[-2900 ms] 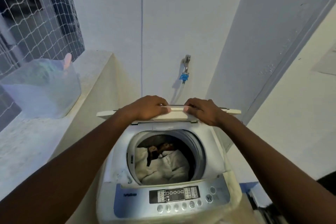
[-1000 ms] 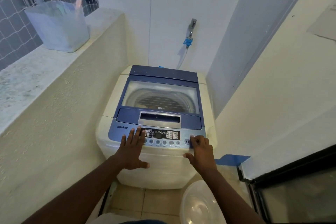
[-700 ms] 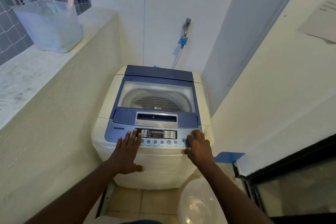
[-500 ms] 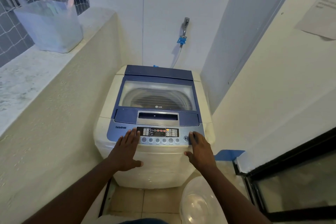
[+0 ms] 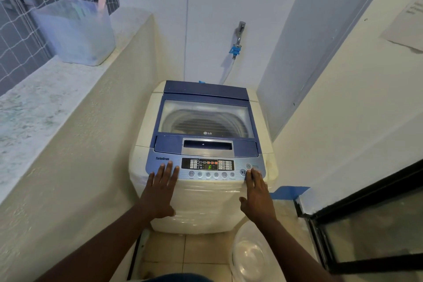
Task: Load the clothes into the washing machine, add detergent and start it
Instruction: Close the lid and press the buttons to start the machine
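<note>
My left hand [image 5: 161, 186] lies flat on the washer [image 5: 206, 204], my right hand [image 5: 257, 192] fingers by the start button [image 5: 243, 172]; both grips empty. Stiff button, probably needs only a light fingertip press.

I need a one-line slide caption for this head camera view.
Lid shut, display lit: right hand at the washing machine start button, left hand flat on its panel.

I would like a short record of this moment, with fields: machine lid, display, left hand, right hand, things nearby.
machine lid: lid closed on the washing machine
display: display lit
left hand: left hand flat, fingertips on the panel's left end
right hand: right hand open, fingertips by the start/pause button
things nearby: tub on ledge; tap on wall
</note>
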